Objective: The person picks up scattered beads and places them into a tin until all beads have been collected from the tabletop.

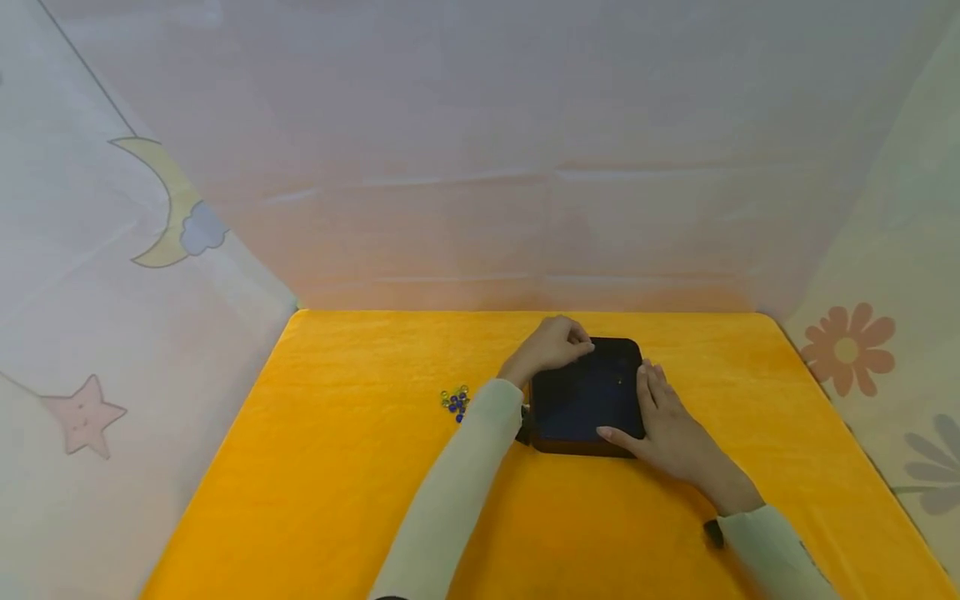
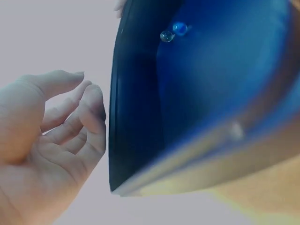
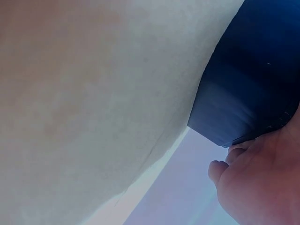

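A dark square box with an open top lies on the yellow cloth. Over its far left corner is my left hand, fingers loosely bent. In the left wrist view that hand appears beside the box wall, with nothing visible between thumb and fingers. My right hand rests along the box's right side, its fingers straight and its thumb at the front right corner. Inside the box, the left wrist view shows a clear glass bead and a blue glass bead, side by side.
Left of the box, partly behind my left sleeve, lies a small cluster of blue and yellowish glass beads. The yellow cloth covers the table. Pale printed walls stand at the back and both sides.
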Tool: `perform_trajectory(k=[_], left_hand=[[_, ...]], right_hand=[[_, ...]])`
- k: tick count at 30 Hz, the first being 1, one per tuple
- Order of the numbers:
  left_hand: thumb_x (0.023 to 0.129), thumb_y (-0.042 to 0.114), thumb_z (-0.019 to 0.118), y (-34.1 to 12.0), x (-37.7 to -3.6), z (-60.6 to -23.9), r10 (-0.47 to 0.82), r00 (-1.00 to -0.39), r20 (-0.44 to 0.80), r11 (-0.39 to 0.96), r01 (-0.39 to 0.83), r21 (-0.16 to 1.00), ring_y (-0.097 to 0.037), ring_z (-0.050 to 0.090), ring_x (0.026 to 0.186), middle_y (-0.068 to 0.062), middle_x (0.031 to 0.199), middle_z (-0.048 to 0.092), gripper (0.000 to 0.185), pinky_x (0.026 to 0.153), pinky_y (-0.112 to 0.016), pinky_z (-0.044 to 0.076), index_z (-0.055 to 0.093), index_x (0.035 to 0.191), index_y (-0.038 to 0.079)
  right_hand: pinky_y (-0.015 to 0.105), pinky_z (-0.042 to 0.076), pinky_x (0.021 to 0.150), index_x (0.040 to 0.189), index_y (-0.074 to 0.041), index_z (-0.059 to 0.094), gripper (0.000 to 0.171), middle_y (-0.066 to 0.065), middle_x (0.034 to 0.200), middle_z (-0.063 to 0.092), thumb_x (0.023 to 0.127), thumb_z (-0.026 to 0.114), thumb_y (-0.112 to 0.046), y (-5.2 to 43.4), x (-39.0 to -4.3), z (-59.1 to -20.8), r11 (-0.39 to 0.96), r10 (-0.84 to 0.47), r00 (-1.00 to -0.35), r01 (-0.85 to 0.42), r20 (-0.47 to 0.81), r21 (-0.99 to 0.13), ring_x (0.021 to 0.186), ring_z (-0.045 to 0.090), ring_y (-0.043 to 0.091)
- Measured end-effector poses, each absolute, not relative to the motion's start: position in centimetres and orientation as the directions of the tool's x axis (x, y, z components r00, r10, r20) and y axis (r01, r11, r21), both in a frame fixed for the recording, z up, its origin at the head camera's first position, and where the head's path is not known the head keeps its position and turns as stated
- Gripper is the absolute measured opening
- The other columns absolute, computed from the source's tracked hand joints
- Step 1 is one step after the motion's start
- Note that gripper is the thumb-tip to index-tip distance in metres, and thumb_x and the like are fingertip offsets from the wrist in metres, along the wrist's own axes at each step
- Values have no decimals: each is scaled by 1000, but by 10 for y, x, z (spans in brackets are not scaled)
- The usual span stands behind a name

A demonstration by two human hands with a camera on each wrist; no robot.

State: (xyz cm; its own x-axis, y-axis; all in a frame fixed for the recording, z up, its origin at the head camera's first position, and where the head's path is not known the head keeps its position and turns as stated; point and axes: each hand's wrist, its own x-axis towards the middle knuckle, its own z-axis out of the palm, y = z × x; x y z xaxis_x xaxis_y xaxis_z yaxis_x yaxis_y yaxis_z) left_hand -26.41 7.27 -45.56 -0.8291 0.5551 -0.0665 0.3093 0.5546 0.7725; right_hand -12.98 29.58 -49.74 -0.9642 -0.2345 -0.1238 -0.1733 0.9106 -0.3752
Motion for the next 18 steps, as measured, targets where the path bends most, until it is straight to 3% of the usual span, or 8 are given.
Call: perform_trajectory(k=[9, 18], left_hand=[[108, 32, 62, 49, -258, -453, 547, -834, -73, 562, 301, 770, -20, 74, 92, -3, 105, 75, 25, 72, -24, 58, 75, 117, 12], [109, 31, 61, 21, -253, -454, 529, -847, -55, 554, 295, 779, -28, 74, 96, -10, 112, 76, 25, 73, -25, 58, 74, 119, 12]], right_hand=[[77, 21, 120, 166, -1, -12, 127, 22, 175, -17, 93, 57, -79, 298, -130, -494, 908, -240, -962, -176, -128, -381, 163, -9, 48], [76, 19, 121, 166, -1, -13, 128, 15, 174, -24, 92, 56, -80, 298, -131, -495, 913, -227, -964, -163, -135, -373, 163, -12, 46]])
